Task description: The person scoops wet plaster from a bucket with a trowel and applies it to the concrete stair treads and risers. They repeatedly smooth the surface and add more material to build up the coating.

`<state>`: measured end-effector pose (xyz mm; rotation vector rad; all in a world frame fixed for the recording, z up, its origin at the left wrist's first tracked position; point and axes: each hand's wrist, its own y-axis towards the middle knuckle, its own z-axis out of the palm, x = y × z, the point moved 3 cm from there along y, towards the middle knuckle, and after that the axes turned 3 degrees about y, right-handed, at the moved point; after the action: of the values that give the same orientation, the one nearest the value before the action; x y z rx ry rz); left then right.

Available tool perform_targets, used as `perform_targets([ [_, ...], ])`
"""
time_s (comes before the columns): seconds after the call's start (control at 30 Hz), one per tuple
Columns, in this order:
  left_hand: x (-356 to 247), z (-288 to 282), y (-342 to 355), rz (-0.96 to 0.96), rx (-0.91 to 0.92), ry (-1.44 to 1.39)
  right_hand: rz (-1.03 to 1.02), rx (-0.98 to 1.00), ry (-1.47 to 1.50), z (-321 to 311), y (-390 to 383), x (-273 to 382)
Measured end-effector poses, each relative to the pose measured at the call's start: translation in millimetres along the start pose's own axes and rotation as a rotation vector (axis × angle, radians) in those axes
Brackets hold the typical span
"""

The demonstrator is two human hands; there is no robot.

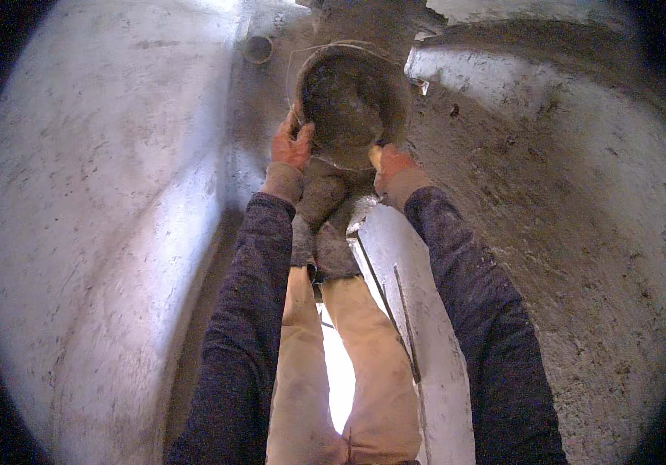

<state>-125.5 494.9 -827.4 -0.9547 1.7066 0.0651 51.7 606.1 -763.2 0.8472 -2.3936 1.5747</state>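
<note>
A round bucket (pixel 352 101) with a thin wire handle (pixel 331 46) is in front of me, its open mouth toward me and its inside dark and dirt-caked. My left hand (pixel 292 146), in an orange glove, is closed on the bucket's left rim. At the lower right rim is my right hand (pixel 393 165), also in an orange glove, its fingers curled around a small yellowish piece (pixel 376 157). I cannot make out whether that is a tool handle. Dark sleeves cover both forearms.
My tan-trousered legs (pixel 371 372) stretch forward between my arms to dirty grey boots (pixel 321 198) below the bucket. A pale curved wall (pixel 100 194) rises on the left. Brown grime coats the sloping surface (pixel 550 201) on the right. A small round cup-like thing (pixel 258 49) lies beyond.
</note>
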Motion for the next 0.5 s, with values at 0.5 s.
perform_targets([
  [0.5,37,-15,21,-0.255,0.171,0.328,0.281,-0.166,-0.013,-32,-26,-10],
])
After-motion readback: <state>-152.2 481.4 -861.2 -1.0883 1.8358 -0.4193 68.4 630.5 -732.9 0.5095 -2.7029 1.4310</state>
